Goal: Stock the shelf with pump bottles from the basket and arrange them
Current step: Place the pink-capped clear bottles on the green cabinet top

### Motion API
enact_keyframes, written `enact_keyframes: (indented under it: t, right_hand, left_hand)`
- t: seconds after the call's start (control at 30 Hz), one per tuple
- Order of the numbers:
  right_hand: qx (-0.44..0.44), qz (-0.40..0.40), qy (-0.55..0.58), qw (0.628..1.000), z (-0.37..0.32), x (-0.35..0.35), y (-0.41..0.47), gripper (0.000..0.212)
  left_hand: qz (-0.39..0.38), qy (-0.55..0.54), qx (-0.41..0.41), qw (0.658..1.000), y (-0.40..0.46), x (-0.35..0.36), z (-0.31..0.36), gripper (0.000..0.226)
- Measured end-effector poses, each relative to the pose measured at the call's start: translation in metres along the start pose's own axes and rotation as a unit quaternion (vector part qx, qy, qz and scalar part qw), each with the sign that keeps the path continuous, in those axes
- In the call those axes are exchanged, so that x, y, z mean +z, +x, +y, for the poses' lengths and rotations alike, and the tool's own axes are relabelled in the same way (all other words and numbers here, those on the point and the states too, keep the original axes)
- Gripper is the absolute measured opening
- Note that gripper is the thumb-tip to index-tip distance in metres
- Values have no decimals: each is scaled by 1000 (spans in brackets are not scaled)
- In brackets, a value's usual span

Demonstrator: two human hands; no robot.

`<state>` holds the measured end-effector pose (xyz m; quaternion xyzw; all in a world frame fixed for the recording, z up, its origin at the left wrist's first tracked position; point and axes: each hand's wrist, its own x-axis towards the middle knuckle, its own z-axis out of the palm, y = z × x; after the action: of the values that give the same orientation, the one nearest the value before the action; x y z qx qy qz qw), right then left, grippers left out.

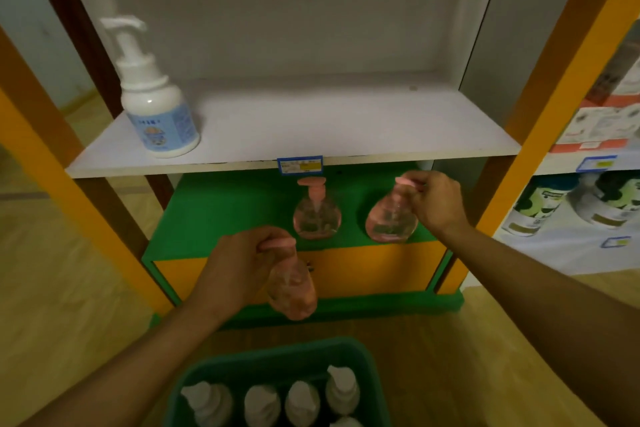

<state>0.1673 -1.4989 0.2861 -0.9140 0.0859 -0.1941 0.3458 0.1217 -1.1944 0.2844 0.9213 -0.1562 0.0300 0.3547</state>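
My left hand (239,263) grips the pump head of a clear pink pump bottle (292,288) and holds it in the air in front of the orange cabinet front. My right hand (433,201) pinches the pump of a second pink bottle (391,218) at the front right of the green lower shelf (214,211). A third pink bottle (317,213) stands free on that shelf, just left of it. One white pump bottle with a blue label (156,104) stands at the left of the white upper shelf (329,121). The green basket (277,354) below holds several white pump bottles (301,402).
Orange uprights (554,87) frame the shelf unit on both sides. Price tags hang on the shelf edges (300,165). A neighbouring rack at the right carries boxes and bottles (588,204). Wooden floor lies around the basket.
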Motion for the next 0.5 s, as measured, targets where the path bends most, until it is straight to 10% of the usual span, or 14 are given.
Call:
enact_keyframes:
  t: [0.5]
  right_hand:
    - [-8, -29, 3, 1000, 1, 34, 31, 17]
  left_hand:
    - [26, -55, -17, 998, 1, 17, -9, 19]
